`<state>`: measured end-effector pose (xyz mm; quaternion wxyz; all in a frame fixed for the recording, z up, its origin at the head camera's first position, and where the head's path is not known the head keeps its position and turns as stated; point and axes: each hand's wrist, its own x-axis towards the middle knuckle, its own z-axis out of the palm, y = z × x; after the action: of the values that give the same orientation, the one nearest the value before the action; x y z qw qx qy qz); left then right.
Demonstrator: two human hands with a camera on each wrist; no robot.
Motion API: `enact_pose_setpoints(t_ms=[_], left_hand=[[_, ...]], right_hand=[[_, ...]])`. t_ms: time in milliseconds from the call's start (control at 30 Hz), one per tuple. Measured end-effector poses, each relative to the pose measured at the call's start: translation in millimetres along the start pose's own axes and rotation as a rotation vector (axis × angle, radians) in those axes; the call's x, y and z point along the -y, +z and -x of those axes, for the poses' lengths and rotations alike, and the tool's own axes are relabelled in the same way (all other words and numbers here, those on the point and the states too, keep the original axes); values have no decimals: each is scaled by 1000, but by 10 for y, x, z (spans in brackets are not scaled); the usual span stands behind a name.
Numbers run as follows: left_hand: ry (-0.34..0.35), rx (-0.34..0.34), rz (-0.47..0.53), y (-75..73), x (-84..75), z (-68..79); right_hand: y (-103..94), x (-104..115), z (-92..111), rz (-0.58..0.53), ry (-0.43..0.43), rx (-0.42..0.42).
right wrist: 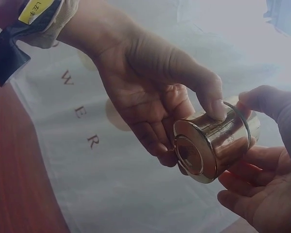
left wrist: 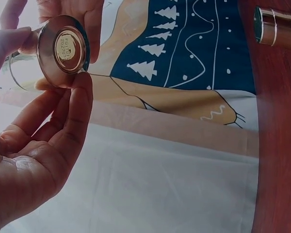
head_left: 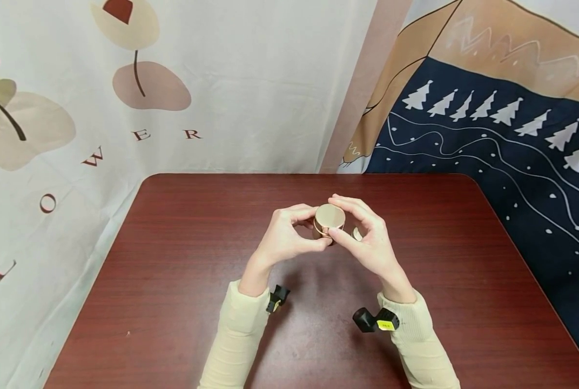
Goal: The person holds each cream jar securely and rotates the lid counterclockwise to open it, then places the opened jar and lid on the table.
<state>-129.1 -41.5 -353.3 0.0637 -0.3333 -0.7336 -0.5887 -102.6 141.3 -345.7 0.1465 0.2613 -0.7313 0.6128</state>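
Above the table, both hands hold a shiny gold cylindrical container [head_left: 330, 216]. My left hand [head_left: 289, 235] grips its lower side between thumb and fingers. My right hand [head_left: 372, 237] pinches the top end, with the thumb at the near rim and fingers at the far side. The left wrist view shows the container's round underside [left wrist: 63, 51] with small print on a pale patch. From the right wrist view, its smooth side [right wrist: 225, 138] lies tilted between the two hands, with a thin rim near the right fingertips. Whether the top is separate from the body, I cannot tell.
A second gold cylinder [left wrist: 279, 28] stands on the reddish-brown table [head_left: 182, 259]; in the head view my right hand mostly hides it. A patterned cloth [head_left: 250, 86] hangs behind the table, and a dark blue one with white trees [head_left: 489, 140] hangs at the right.
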Motion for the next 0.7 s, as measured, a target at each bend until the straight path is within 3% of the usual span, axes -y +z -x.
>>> enact_pose_setpoints(t_ms=[267, 700], left_hand=[[-17, 21, 14, -10, -1, 14], [-50, -21, 2, -36, 29, 47]], right_hand=[[4, -4, -5, -53, -7, -39], [-65, 10, 23, -175, 24, -92]])
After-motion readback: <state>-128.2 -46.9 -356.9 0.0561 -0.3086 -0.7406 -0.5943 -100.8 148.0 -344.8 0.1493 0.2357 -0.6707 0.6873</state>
